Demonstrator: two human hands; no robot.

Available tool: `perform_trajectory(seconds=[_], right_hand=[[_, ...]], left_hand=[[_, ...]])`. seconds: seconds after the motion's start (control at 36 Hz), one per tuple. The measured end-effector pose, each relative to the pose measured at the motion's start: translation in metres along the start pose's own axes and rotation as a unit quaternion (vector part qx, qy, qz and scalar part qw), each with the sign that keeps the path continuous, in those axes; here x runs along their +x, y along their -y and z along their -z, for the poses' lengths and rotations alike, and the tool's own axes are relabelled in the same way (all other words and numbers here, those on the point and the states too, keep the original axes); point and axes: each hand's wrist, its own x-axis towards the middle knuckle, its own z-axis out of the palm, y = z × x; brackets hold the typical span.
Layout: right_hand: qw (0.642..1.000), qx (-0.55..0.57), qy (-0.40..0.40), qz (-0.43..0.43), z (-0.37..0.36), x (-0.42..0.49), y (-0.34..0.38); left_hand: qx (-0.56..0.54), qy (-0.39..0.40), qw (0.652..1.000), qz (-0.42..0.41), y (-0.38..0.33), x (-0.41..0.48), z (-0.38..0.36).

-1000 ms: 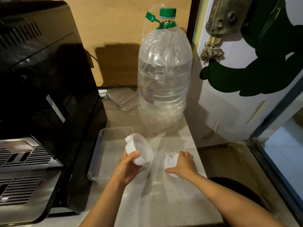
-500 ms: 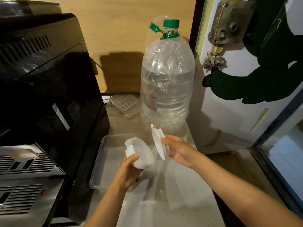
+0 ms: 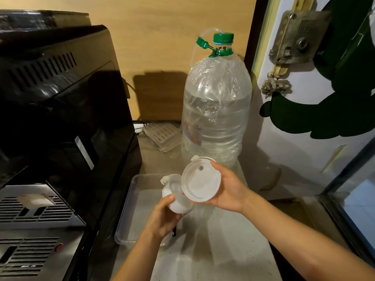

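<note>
The left hand point(image 3: 162, 218) grips a small round white plastic tub point(image 3: 175, 201), and the right hand point(image 3: 229, 189) just beside it holds a round white plastic lid point(image 3: 199, 180) tilted at the tub's rim, apparently aligned but not yet pressed on.

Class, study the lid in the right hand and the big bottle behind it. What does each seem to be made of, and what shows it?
Lid: likely thin moulded plastic, milky white, faintly glossy; pressed rings, a small hole and a tab suggest it. Water bottle: clear glossy plastic, seemingly thin; water shows through and its shoulder looks creased.
</note>
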Motion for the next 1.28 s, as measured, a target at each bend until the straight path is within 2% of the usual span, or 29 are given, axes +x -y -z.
perform_trajectory(seconds=[0.11, 0.42, 0.58, 0.67, 0.81, 0.92, 1.08, 1.28], right_hand=[[0.999, -0.043, -0.015, -0.001, -0.005, 0.004, 0.007], [0.982, -0.147, -0.116, 0.029, -0.008, 0.023, 0.005], [0.966, -0.224, -0.116, 0.05, -0.006, 0.032, 0.005], [0.951, -0.276, -0.125, 0.067, -0.005, 0.035, 0.008], [0.9, -0.389, -0.159, 0.111, -0.003, 0.042, 0.012], [0.871, -0.442, -0.182, 0.113, 0.0, 0.047, 0.013], [0.857, -0.478, -0.148, 0.122, 0.002, 0.051, 0.014], [0.865, -0.486, -0.091, 0.086, 0.007, 0.051, 0.011]], left_hand=[[-0.027, 0.026, 0.999, -0.005, -0.002, 0.003, -0.004], [-0.034, 0.048, 0.998, -0.02, -0.008, 0.016, -0.013], [-0.043, 0.067, 0.997, -0.024, -0.012, 0.024, -0.017], [-0.052, 0.073, 0.996, -0.019, -0.014, 0.027, -0.017], [-0.055, 0.082, 0.995, -0.003, -0.015, 0.032, -0.017], [-0.068, 0.094, 0.993, -0.007, -0.015, 0.035, -0.017], [-0.07, 0.11, 0.991, -0.018, -0.017, 0.037, -0.017], [-0.065, 0.106, 0.992, -0.019, -0.017, 0.038, -0.015]])
